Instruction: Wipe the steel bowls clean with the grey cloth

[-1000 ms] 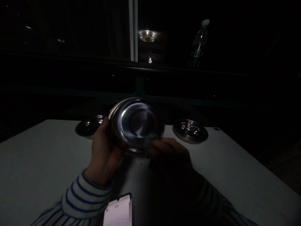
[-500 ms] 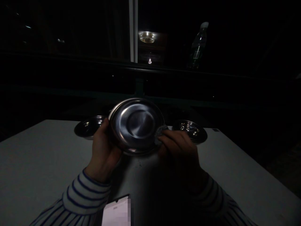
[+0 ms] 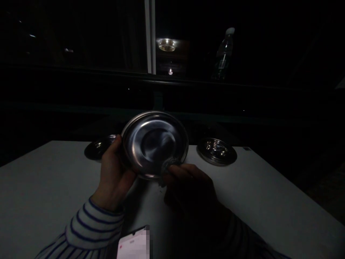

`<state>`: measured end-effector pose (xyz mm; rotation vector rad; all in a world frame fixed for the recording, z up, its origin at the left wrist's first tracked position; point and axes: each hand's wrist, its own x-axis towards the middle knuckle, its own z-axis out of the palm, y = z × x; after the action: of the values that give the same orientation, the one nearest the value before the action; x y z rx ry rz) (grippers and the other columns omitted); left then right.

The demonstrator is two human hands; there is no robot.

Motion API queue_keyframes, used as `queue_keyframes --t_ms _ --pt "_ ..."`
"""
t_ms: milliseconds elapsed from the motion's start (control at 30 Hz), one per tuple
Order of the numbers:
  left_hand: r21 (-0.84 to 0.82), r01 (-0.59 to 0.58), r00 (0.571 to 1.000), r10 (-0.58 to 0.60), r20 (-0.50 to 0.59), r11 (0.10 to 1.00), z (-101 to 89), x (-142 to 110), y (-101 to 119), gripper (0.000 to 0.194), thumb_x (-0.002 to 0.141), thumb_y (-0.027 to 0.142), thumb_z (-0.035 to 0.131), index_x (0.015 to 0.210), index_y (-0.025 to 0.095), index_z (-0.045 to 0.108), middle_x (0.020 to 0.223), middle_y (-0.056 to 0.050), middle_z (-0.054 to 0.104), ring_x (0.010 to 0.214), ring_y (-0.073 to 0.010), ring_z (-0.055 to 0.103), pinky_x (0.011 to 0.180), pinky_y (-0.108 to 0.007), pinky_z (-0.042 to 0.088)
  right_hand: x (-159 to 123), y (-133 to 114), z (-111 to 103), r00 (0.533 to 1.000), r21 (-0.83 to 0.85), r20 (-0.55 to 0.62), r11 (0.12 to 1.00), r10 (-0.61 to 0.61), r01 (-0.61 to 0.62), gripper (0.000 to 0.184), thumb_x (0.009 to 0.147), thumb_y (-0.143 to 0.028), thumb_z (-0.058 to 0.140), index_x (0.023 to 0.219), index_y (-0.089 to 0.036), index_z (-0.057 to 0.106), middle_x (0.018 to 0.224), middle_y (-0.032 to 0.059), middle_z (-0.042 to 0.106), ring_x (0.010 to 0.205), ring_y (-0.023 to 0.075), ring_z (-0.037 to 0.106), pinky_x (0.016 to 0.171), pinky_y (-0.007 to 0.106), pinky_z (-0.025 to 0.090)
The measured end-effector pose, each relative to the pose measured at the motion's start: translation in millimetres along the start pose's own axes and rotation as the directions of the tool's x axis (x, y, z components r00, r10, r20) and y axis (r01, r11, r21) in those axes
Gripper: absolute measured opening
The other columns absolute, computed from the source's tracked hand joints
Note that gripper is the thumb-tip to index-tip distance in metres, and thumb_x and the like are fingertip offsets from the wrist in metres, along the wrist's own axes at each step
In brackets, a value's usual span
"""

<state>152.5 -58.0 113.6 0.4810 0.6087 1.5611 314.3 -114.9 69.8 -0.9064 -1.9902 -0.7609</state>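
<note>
A shiny metal plate (image 3: 155, 142) is held tilted above the table, its round face turned toward me. My left hand (image 3: 114, 176) grips it at the left and lower-left rim, thumb against the edge. In the fingers of my right hand (image 3: 191, 187) is a grey mesh-like scouring pad (image 3: 170, 163), pressed to the plate's lower right part. The right hand lies in deep shadow, so its lower fingers are hard to see.
On the white table (image 3: 67, 180) a metal dish (image 3: 95, 149) stands at the left and stacked metal dishes (image 3: 217, 151) at the right. A lit phone (image 3: 133, 244) lies near me. Behind stands a plastic bottle (image 3: 223, 54) by the dark window.
My right hand and the scouring pad have moved left and down along the plate, from its right edge toward the bottom. The left hand with the plate has shifted slightly left.
</note>
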Motion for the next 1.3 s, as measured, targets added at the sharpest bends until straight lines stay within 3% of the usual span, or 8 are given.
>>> queue_keyframes --t_ms 200,367,533,700,867,1033,1200,1300 --pt "0.016 0.008 1.0 -0.008 0.007 1.0 -1.0 -1 0 0.021 0.082 0.022 0.044 0.082 0.014 0.064 0.069 -0.002 0.068 0.064 -0.0149 0.063 0.058 -0.025 0.051 1 9 -2 0.989 -0.01 -0.062 0.991 0.134 -0.135 0.016 0.08 -0.021 0.049 0.092 -0.015 0.057 0.098 0.0072 0.061 0.085 0.0177 0.052 0.068 0.029 0.044" --pt "0.015 0.025 1.0 -0.025 0.006 1.0 -2.0 0 0 0.023 0.083 0.023 0.043 0.081 0.014 0.064 0.067 -0.001 0.068 0.061 -0.0143 0.063 0.055 -0.025 0.051 2 8 -2 0.998 0.003 0.003 0.998 0.058 -0.058 0.016 0.079 -0.022 0.047 0.087 -0.015 0.059 0.093 0.0061 0.064 0.077 0.0176 0.052 0.061 0.029 0.043" --pt "0.065 0.071 0.997 -0.071 0.01 0.995 -1.0 0 1 0.018 0.081 0.021 0.048 0.077 0.014 0.063 0.063 -0.002 0.067 0.056 -0.0144 0.062 0.052 -0.025 0.051 2 17 -5 0.986 -0.069 -0.072 0.986 0.149 -0.154 0.017 0.079 -0.018 0.048 0.089 -0.014 0.06 0.097 0.0077 0.063 0.084 0.0176 0.052 0.07 0.029 0.044" --pt "0.047 0.059 0.998 -0.059 -0.008 0.997 -1.2 0 3 0.02 0.082 0.02 0.045 0.075 0.014 0.062 0.061 -0.001 0.066 0.052 -0.0125 0.061 0.049 -0.023 0.05 2 19 -9 0.998 -0.044 0.019 0.997 0.058 -0.057 0.015 0.076 -0.02 0.051 0.086 -0.014 0.06 0.096 0.0064 0.064 0.079 0.0178 0.053 0.065 0.028 0.043" --pt "0.162 0.143 0.988 -0.15 0.028 0.976 -2.2 0 2 0.018 0.082 0.019 0.046 0.075 0.015 0.061 0.06 0.0 0.066 0.051 -0.0133 0.061 0.047 -0.024 0.049 4 23 -11 0.988 -0.116 -0.008 0.981 0.156 -0.155 0.017 0.078 -0.018 0.05 0.09 -0.014 0.062 0.1 0.0059 0.063 0.084 0.0184 0.053 0.07 0.03 0.043" --pt "0.151 0.115 0.993 -0.116 -0.004 0.982 -3.6 2 1 0.017 0.082 0.021 0.046 0.073 0.016 0.061 0.058 0.001 0.064 0.048 -0.0122 0.06 0.046 -0.022 0.05 5 25 -14 0.987 -0.077 0.122 0.993 0.103 -0.094 0.019 0.079 -0.022 0.047 0.087 -0.015 0.063 0.097 0.0058 0.064 0.082 0.0183 0.053 0.066 0.029 0.042" --pt "0.188 0.188 0.981 -0.193 0.008 0.964 -2.2 1 0 0.015 0.081 0.021 0.049 0.075 0.014 0.062 0.061 -0.001 0.066 0.05 -0.0133 0.061 0.046 -0.023 0.05 9 27 -18 0.989 -0.126 0.013 0.981 0.151 -0.148 0.02 0.079 -0.015 0.047 0.089 -0.013 0.064 0.098 0.0069 0.064 0.084 0.019 0.053 0.069 0.03 0.043" --pt "0.166 0.164 0.986 -0.166 0.003 0.973 -2.3 1 1 0.014 0.08 0.021 0.05 0.076 0.014 0.061 0.06 -0.001 0.066 0.05 -0.0129 0.061 0.045 -0.022 0.05 9 30 -21 0.985 -0.097 0.112 0.988 0.131 -0.121 0.02 0.078 -0.017 0.048 0.087 -0.013 0.065 0.096 0.0065 0.064 0.081 0.0189 0.054 0.069 0.031 0.044"
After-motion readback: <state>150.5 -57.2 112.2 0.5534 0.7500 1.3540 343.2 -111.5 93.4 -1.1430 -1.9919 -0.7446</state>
